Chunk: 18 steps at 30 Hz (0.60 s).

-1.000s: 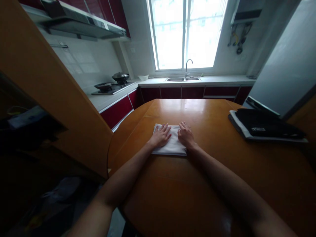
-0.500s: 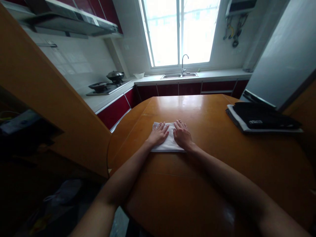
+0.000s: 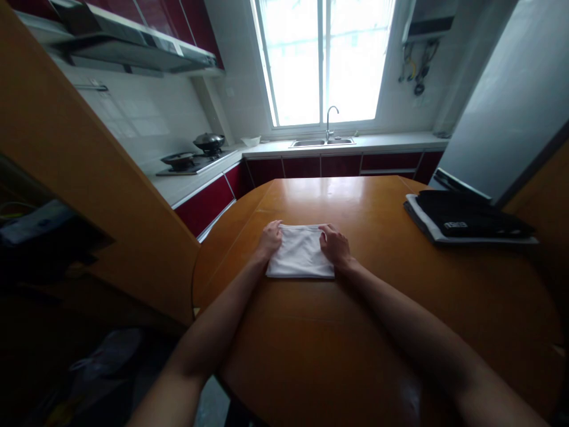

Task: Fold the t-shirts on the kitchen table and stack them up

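Observation:
A folded white cloth (image 3: pixel 302 255) lies flat on the wooden table (image 3: pixel 302 332), with slight creases across its top. At its far left corner, my left hand (image 3: pixel 270 239) has its fingers curled in on the edge. My right hand (image 3: pixel 335 244) is closed at the far right corner, thumb and fingers pinching the side. The fingertips under the cloth's edges are hidden. Between the two hands the cloth's middle is uncovered.
A stack of folded dark and grey garments (image 3: pixel 471 216) sits at the table's right. Behind the table are a counter with a sink (image 3: pixel 322 142) and a stove (image 3: pixel 200 161) with pans. A wooden panel (image 3: pixel 102 172) stands at left.
Both hands have moved apart, from lying flat on top of the cloth to its left and right edges, where the fingers have closed. The view has tilted up slightly.

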Each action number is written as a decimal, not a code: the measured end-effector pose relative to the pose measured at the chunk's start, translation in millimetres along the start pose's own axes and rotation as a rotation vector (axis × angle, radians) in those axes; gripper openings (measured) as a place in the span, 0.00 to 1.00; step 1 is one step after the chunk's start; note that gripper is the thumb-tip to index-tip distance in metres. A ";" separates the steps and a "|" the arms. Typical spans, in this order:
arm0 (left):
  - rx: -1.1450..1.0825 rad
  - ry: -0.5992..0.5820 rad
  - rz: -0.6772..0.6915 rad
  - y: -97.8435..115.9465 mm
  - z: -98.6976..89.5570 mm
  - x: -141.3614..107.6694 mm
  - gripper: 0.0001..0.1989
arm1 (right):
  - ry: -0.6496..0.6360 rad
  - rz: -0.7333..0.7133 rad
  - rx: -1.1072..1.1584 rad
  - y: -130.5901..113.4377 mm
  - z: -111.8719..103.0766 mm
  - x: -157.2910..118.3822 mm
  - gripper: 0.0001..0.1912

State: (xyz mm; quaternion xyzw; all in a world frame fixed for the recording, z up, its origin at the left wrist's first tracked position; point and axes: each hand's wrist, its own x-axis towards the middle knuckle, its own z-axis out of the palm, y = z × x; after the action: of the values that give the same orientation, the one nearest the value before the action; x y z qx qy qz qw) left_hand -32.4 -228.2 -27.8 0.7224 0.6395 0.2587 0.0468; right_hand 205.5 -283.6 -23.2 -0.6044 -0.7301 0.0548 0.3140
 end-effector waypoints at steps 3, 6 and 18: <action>-0.046 -0.009 -0.114 -17.6 -14.2 1.6 0.23 | -0.080 0.188 -0.065 10.2 -9.8 6.9 0.16; -0.147 -0.099 -0.231 -27.4 -24.2 0.3 0.17 | -0.213 0.306 -0.084 14.8 -16.9 11.6 0.14; -0.419 -0.325 -0.329 -18.6 -38.4 -11.0 0.22 | -0.413 0.476 0.312 14.9 -22.4 23.9 0.08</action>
State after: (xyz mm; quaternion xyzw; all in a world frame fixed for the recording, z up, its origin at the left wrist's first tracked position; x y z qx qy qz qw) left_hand -66.3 -245.5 -5.6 0.6158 0.6647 0.2549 0.3376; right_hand 228.1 -264.5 -2.8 -0.6786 -0.5996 0.3584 0.2268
